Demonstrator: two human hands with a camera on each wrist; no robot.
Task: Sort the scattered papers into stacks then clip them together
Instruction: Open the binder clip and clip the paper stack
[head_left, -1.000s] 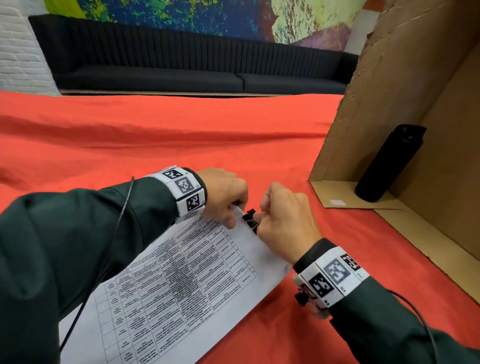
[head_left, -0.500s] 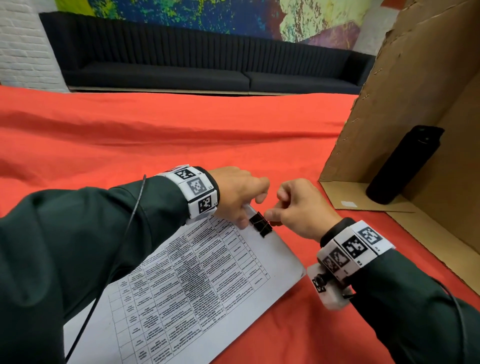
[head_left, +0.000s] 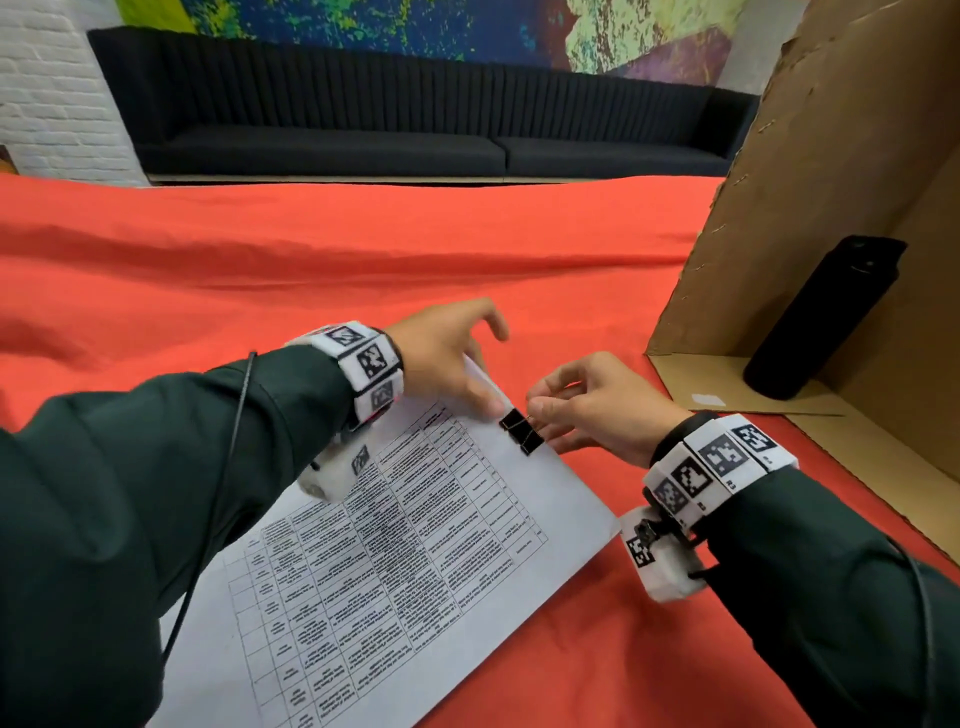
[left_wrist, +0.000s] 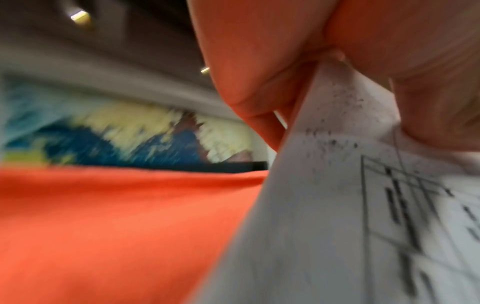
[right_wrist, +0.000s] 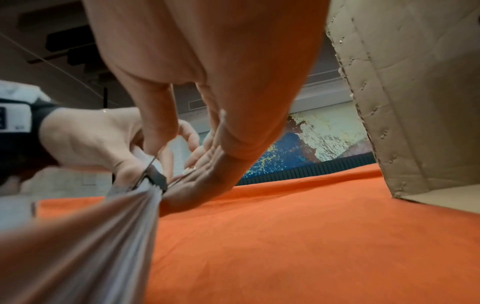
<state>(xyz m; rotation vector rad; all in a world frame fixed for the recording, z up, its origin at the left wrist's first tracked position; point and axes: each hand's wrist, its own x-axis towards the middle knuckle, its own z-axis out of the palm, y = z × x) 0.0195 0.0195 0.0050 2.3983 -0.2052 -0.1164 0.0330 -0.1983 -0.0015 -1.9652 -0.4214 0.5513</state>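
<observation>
Lying slantwise across the lower middle of the head view, the stack of papers (head_left: 395, 561) rests on the red-clothed tabletop (head_left: 311, 260), its top sheet printed with a ruled table of small text too fine to read. A black binder clip (head_left: 521, 431) grips the stack's upper edge, just right of centre in the frame.

The right hand (head_left: 597, 410) reaches in from the right, its thumb and forefinger pinched together on the clip's wire handle, the other fingers (head_left: 563, 444) loosely curled beneath. From the right wrist view the clip (right_wrist: 155, 178) bites the fanned sheet edges (right_wrist: 145, 197), with the lower fingers lying against the cloth beside it.

The left hand (head_left: 447, 358) comes in from the left over the stack's upper corner. Its thumb presses down on the paper just beside the clip, while the other fingers are spread apart and lifted above the cloth. In the blurred left wrist view the corner of the paper (left_wrist: 345, 127) sits pinned under the thumb.

Both wrists carry white bands with black square code markers (head_left: 371, 358); the lettering on them cannot be read. At the right of the frame an open cardboard box (head_left: 831, 182) stands with a black bottle (head_left: 821, 317) upright inside. A dark sofa (head_left: 415, 130) runs along the top.
</observation>
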